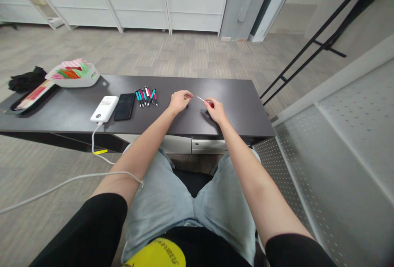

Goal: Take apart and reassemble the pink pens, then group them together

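Observation:
My right hand point(215, 111) is closed around a red pen part point(211, 104). A thin pale rod point(200, 99) sticks out of it up and to the left, toward my other hand. My left hand point(181, 101) is closed with the fingertips pinched near the rod's far end; what they hold, if anything, is too small to make out. A small dark bit shows just under the left fingers. Left of that hand lie several click pens point(146, 96) in teal, red and white, side by side on the dark table point(172, 125).
A black phone point(124, 107) and a white power bank point(104, 109) with a white cable point(93, 139) lie left of the pens. Farther left are a white basket point(92, 79) of colourful items, a long dark tray point(18, 109) and black cloth point(27, 79). A perforated panel point(347, 135) stands at right.

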A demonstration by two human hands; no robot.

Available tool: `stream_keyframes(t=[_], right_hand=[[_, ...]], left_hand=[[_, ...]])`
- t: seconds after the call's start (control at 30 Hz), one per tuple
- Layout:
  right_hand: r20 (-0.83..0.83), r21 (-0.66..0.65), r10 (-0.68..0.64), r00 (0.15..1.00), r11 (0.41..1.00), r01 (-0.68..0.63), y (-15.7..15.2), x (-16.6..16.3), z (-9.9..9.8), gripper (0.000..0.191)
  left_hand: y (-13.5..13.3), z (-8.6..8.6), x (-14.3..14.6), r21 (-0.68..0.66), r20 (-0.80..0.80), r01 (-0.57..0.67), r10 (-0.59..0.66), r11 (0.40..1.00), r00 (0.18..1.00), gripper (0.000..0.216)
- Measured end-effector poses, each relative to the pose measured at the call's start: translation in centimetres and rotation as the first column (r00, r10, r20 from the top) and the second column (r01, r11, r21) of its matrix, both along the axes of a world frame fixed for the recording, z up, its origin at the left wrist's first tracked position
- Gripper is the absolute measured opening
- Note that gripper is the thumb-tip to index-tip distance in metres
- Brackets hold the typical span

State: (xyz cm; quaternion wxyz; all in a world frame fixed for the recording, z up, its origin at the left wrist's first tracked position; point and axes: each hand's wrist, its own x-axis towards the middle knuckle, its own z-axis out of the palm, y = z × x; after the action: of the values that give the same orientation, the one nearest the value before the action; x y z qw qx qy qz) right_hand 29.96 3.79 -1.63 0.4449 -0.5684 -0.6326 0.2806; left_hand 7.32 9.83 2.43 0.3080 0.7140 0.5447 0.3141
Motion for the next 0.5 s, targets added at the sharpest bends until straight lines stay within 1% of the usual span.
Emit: stream_keyframes(t=[0.13,0.3,0.37,0.5], right_hand=[[0.002,-0.003,-0.003,1.000,1.000,0.003,0.1,0.1,-0.1,0.023],[-0.001,-0.014,-0.007,1.000,1.000,0.007,-0.1,-0.1,0.1,0.024],[0.016,-0.036,-0.019,1.000,0.999,0.020,-0.2,-0.2,0.3,0.024],[0.033,-0.050,-0.023,0.999,0.998,0.024,-0.3,-0.2,0.5,0.023]], left_hand=[[0.7,0.3,0.3,-0.052,0.131,0.004,0.003,0.999,0.991,0.018],[1.2,0.1,0.8,-0.120,0.220,-0.019,0.046,0.993,0.974,0.015],[1.3,0.0,0.9,-0.147,0.223,-0.026,0.059,0.989,0.973,0.016],[1.3,-0.1,0.8,-0.140,0.139,-0.040,0.060,0.989,0.989,0.017]])
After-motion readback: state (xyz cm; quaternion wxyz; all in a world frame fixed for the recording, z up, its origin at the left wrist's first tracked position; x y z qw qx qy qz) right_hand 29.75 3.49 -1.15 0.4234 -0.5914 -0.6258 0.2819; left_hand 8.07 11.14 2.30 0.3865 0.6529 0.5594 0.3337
